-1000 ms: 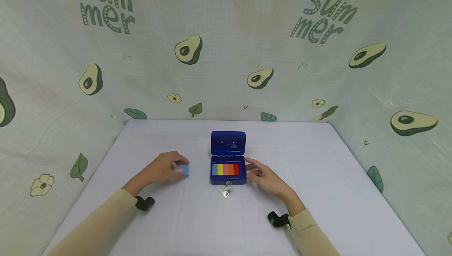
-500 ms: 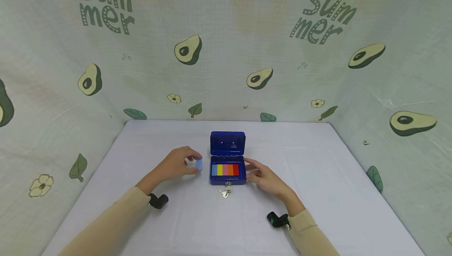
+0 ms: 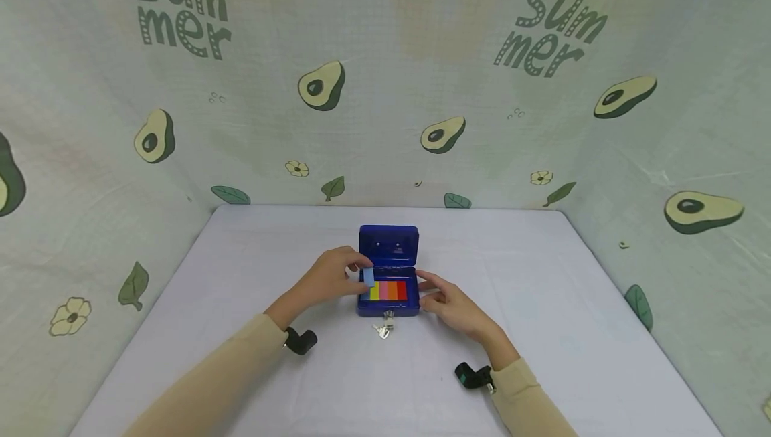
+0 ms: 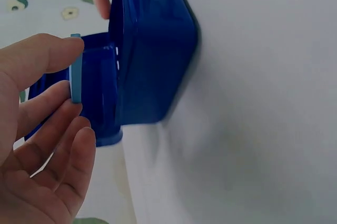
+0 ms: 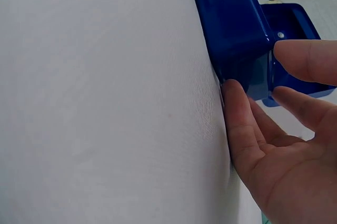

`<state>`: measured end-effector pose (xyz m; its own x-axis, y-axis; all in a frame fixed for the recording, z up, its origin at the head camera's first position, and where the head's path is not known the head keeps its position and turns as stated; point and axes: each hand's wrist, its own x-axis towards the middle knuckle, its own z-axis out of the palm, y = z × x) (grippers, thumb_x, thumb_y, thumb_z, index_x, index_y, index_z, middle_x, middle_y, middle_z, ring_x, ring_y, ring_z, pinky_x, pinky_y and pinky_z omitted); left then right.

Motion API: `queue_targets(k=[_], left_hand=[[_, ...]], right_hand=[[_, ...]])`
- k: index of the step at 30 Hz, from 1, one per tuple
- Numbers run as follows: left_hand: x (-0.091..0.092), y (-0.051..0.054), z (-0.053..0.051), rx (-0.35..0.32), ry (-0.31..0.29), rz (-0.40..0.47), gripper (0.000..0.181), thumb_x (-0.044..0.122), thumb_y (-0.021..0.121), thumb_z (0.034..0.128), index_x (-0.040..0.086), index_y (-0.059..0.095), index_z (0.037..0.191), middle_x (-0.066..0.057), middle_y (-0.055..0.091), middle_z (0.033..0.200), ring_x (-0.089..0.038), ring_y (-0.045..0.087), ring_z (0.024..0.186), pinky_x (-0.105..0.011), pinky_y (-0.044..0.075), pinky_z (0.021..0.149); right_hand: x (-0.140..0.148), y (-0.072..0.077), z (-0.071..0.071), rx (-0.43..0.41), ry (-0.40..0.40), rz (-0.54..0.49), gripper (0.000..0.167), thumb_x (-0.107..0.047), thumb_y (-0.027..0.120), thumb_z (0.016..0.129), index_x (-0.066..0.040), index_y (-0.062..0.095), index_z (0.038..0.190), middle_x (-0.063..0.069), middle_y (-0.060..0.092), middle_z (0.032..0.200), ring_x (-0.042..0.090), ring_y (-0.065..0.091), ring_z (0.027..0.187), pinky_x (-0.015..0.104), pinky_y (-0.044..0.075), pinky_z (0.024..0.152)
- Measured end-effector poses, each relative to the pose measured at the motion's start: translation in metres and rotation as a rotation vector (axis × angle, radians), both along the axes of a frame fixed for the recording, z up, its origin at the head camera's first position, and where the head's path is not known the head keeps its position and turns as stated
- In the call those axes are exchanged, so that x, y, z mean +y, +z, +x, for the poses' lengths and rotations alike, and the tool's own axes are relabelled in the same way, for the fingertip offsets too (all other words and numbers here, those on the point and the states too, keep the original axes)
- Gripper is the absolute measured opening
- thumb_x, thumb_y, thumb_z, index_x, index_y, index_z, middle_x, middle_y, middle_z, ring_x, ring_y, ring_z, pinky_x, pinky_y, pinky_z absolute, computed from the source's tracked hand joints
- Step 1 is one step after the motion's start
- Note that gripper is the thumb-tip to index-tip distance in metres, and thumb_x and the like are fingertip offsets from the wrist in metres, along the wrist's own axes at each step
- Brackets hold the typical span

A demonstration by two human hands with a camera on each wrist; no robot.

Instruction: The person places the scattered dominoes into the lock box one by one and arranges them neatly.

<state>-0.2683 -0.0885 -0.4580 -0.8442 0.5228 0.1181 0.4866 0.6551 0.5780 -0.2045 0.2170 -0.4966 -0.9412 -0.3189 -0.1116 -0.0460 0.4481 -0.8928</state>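
In the head view, my left hand (image 3: 330, 275) pinches a thin light blue block (image 3: 369, 277) between thumb and fingertips, over the left side of a small dark blue metal cash box (image 3: 413, 308). Its lid (image 3: 388, 243) stands raised at the back. Inside lies a row of coloured blocks (image 3: 392, 291): yellow, pink, orange and red show, while the left end is partly hidden behind my hand. My right hand (image 3: 460, 308) rests its lightly bent fingers against the box's right side. The left wrist view shows the held block (image 4: 76, 71) edge-on.
A silver lock (image 3: 389, 315) sits on the box's front, with keys (image 3: 382, 331) hanging onto the white tabletop (image 3: 289, 397). Patterned cloth walls (image 3: 385, 75) enclose the table at the back and sides.
My left hand has moved right with the light blue block, from the table left of the box to over the box's left side. The right hand stays against the box.
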Motion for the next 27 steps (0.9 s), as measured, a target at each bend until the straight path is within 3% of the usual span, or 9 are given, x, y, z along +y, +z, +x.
queue_targets(k=[12,27], left_hand=[[0.034,-0.002,0.004,0.023,-0.024,-0.011,0.042,0.029,0.092,0.0847,0.014,0.078,0.121,-0.004,0.069,0.109,-0.019,0.063,0.101,-0.036,0.058,0.093],[0.054,-0.014,0.006,0.024,-0.063,0.015,0.040,0.030,0.089,0.0879,0.016,0.078,0.123,-0.002,0.071,0.112,-0.015,0.064,0.101,-0.034,0.057,0.091]], right_hand=[[0.002,0.001,0.000,0.002,0.013,-0.005,0.064,-0.020,0.063,0.106,-0.016,0.039,0.165,0.019,0.057,0.151,0.027,0.066,0.121,0.055,0.052,0.106],[0.002,0.000,0.000,0.005,0.025,-0.027,0.065,-0.018,0.063,0.106,-0.017,0.038,0.166,0.019,0.056,0.152,0.027,0.067,0.122,0.052,0.052,0.105]])
